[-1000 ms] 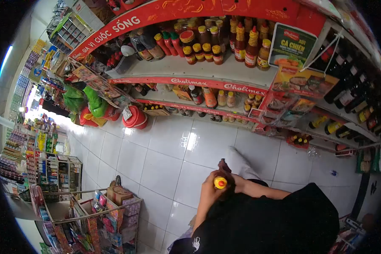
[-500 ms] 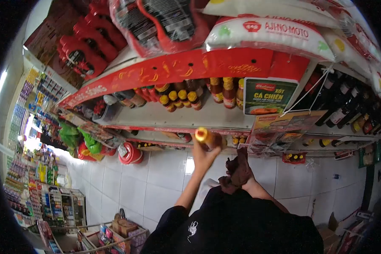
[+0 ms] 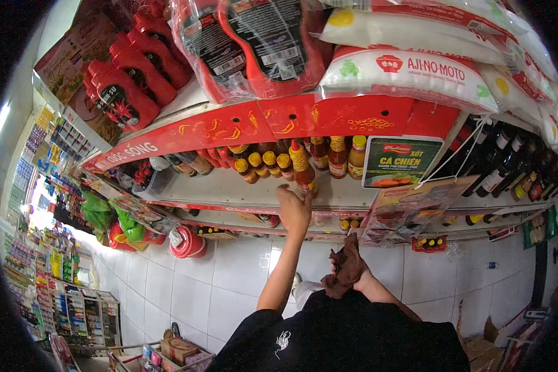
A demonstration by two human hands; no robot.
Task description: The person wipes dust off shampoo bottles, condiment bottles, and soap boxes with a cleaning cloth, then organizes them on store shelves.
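Observation:
My left hand [image 3: 295, 209] reaches up to the shelf, its fingers closed round the lower part of a sauce bottle [image 3: 302, 167]. The bottle has a yellow cap with a red tip and stands nearly upright at the shelf's front part. Just left of it is a row of yellow-capped sauce bottles [image 3: 270, 164]; more sauce bottles [image 3: 337, 157] stand to its right. Lower down, near my body, my right hand [image 3: 363, 280] is closed on a crumpled brown cloth [image 3: 346, 268], which covers most of the fingers.
A red shelf edge [image 3: 229, 127] runs above the bottles, with seasoning bags [image 3: 409, 71] and large red bottles [image 3: 130, 93] on top. A green sauce sign [image 3: 402, 162] and hanging packets [image 3: 409, 208] are at right. A red bucket [image 3: 188, 243] stands on the tiled floor.
My left hand has moved up and forward, taking the sauce bottle from in front of the shelf to among the bottles there. My right hand stays low with the cloth. The view has shifted slightly.

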